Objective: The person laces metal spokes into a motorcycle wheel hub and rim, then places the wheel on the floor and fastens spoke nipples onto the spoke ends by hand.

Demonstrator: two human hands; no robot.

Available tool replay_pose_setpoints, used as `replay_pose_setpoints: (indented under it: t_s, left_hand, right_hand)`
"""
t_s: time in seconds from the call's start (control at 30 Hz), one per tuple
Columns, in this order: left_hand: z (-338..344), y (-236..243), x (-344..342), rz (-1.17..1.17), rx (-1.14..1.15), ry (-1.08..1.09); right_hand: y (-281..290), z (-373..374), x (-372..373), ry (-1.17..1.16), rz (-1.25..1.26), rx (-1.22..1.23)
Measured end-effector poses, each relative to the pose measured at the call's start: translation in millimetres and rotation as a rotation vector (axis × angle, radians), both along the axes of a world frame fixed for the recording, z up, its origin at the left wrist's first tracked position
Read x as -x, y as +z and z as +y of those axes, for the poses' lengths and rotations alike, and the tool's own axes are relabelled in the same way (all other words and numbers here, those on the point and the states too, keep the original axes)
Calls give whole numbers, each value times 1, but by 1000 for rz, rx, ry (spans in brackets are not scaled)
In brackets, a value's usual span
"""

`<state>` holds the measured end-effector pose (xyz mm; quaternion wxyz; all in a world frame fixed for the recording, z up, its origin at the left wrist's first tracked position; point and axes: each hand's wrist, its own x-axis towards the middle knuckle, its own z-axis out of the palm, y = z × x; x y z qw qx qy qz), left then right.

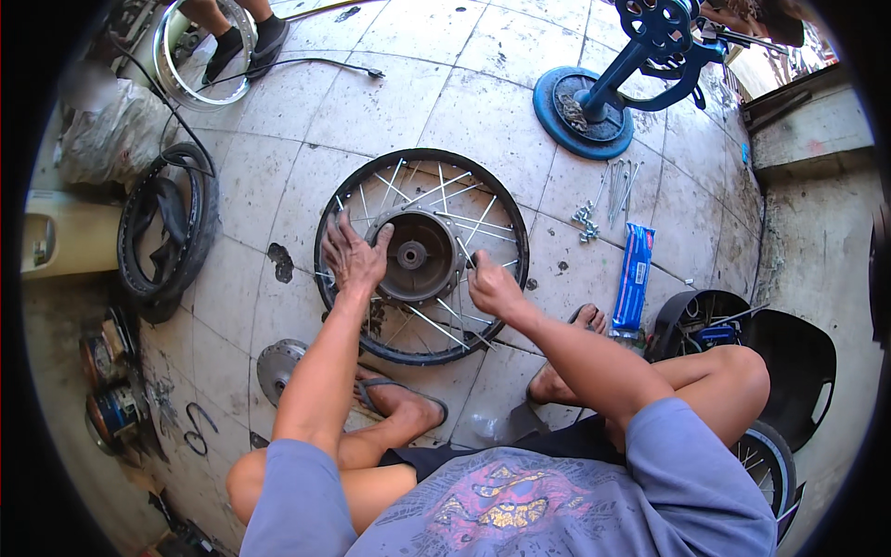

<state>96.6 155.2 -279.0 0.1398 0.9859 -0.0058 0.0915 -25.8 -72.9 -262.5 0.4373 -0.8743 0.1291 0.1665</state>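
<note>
Flat on the tiled floor lies a wheel with a black rim (415, 356), a grey drum hub (408, 278) and several thin silver spokes (434, 327), some lying at loose angles. My left hand (357, 258) rests over the hub's left side, its fingers spread and the thumb at the hub's edge. On the other side, my right hand (494, 288) is closed, with thumb and forefinger pinched around a spoke beside the hub flange. The spoke's far end is hidden by the hand.
Loose spokes (623, 188) and small metal pieces (586, 223) lie right, near a blue packet (635, 278). A blue stand (583, 139) is behind. Tyre (200, 237), bare rim (160, 56) and cable (325, 61) are left; a black bin (682, 311) sits right. Another person's feet (269, 42) show far left.
</note>
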Motion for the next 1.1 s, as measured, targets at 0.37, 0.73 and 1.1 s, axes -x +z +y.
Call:
replay_pose_setpoints:
  t_s: [0.37,0.73,1.1]
  left_hand:
    - [-18,20,-48,590,-111,-222]
    - [-10,16,-38,622,-65,-54]
    - [1,24,10,160,-44,45]
  right_hand:
    - [-7,4,-36,-74,-142,274]
    - [-49,-2,-47,-109,-690,465]
    - [-12,23,9,-79,-61,-79]
